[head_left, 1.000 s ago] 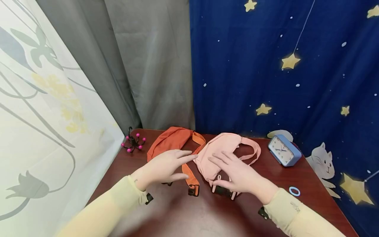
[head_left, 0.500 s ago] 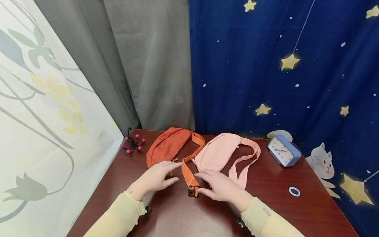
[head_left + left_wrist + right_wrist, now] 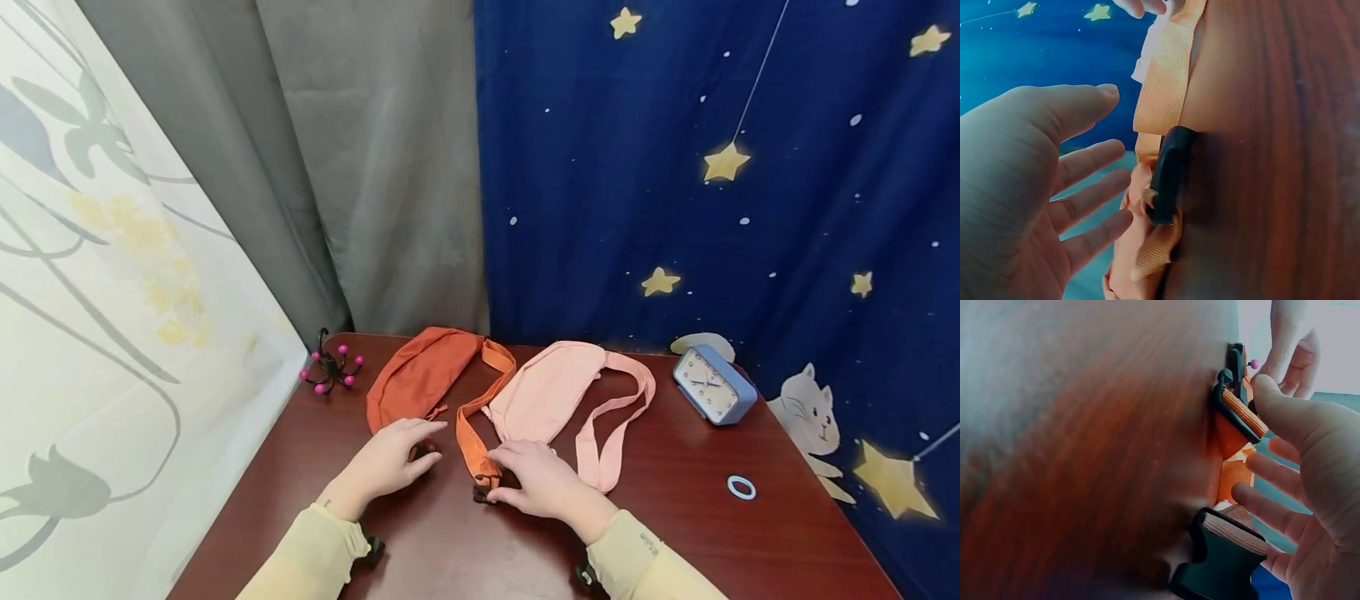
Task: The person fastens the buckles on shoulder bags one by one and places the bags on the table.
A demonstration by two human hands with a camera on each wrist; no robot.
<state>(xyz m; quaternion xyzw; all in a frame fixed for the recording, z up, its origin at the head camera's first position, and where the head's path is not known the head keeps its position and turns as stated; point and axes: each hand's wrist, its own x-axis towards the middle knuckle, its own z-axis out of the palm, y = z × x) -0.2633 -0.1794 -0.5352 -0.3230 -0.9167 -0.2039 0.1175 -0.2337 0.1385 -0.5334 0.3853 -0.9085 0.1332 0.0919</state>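
Note:
A rust-orange waist bag (image 3: 420,379) lies on the table, its orange strap (image 3: 471,442) trailing forward to a black buckle end (image 3: 483,493). My right hand (image 3: 546,482) hovers over that end, thumb and fingers spread around it; in the right wrist view the thumb tip overlaps the orange strap's buckle (image 3: 1235,415). My left hand (image 3: 382,460) is beside the bag's other black buckle part (image 3: 1172,175), fingers extended and apart from it. To the right lies a pink waist bag (image 3: 547,387), partly behind my right hand. Its dark buckle (image 3: 1225,562) shows below my right fingers.
A black hook rack with pink balls (image 3: 330,371) stands at the back left. On the right are a blue alarm clock (image 3: 716,385) and a light blue ring (image 3: 741,487). The pink strap (image 3: 600,450) loops beside the pink bag. Curtains line the table's back edge.
Both hands have come down toward the table. My right hand has moved left from over the pink bag to the orange strap's buckle; my left hand has lowered beside the orange bag's near end.

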